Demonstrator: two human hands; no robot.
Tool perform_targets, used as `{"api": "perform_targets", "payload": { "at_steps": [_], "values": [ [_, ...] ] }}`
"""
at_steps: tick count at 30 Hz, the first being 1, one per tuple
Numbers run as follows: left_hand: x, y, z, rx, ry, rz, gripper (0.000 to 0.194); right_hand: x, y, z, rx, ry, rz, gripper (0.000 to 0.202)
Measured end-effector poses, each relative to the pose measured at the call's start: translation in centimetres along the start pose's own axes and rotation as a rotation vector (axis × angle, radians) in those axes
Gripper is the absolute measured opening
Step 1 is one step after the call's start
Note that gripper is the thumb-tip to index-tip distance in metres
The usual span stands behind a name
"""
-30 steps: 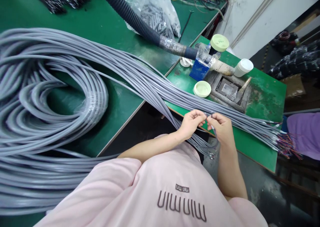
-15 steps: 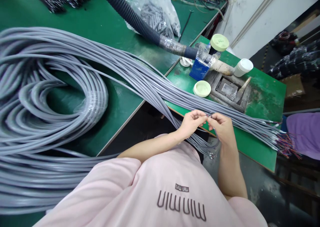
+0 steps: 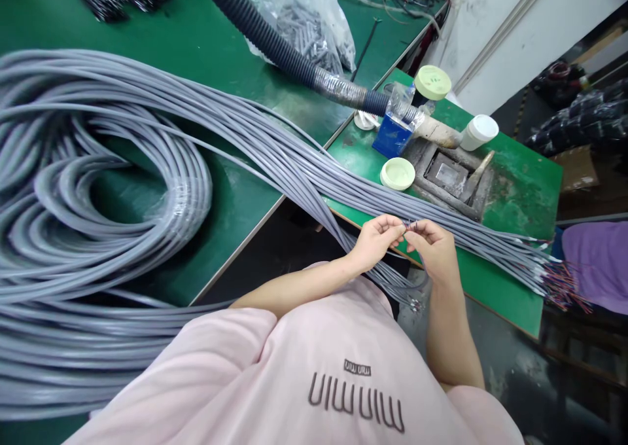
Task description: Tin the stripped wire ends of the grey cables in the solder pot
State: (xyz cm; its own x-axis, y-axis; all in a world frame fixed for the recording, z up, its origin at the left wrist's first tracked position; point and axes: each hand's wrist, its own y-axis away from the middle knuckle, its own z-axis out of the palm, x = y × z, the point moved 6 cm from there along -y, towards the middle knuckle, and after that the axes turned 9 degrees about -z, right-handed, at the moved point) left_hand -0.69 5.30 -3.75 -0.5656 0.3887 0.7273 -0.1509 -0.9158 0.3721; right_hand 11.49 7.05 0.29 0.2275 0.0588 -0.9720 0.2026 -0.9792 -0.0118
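Observation:
Both hands meet in front of my chest, over the near edge of the green board. My left hand (image 3: 377, 241) pinches the thin wires (image 3: 411, 224) of a cable end between thumb and fingers. Right beside it, my right hand (image 3: 434, 249) is closed on the same wires, its thumb close to the left fingertips. Behind the hands runs a thick bundle of grey cables (image 3: 304, 147), its stripped ends with red and dark wires (image 3: 564, 284) lying at the right. Below the hands hang more grey cable ends (image 3: 400, 288).
A big coil of grey cable (image 3: 189, 196) fills the left table. On the green board (image 3: 530, 177) stand a grimy square pot (image 3: 444, 173), a blue box (image 3: 391, 135), a pale lid (image 3: 397, 173) and a white jar (image 3: 478, 133). A black hose (image 3: 265, 36) crosses above.
The fingertips have shifted slightly on the wires and drawn closer together, and less of the wires stands up between them. The cables and the other things have stayed in place.

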Motion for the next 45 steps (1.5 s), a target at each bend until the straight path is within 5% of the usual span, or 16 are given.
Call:
{"api": "perform_targets", "payload": {
  "at_steps": [13,29,45],
  "values": [
    [-0.3,-0.2,-0.2,-0.004,0.011,0.019,0.032,0.1,-0.1,-0.4,0.153,-0.184,-0.056,0.009],
    [0.3,0.2,0.6,-0.044,-0.05,0.091,0.032,-0.3,0.6,-0.4,0.001,-0.044,-0.024,0.007],
    [-0.7,-0.2,1.2,-0.07,0.125,-0.124,0.028,-0.9,0.7,-0.7,0.061,-0.087,-0.117,0.026]
  ]
}}
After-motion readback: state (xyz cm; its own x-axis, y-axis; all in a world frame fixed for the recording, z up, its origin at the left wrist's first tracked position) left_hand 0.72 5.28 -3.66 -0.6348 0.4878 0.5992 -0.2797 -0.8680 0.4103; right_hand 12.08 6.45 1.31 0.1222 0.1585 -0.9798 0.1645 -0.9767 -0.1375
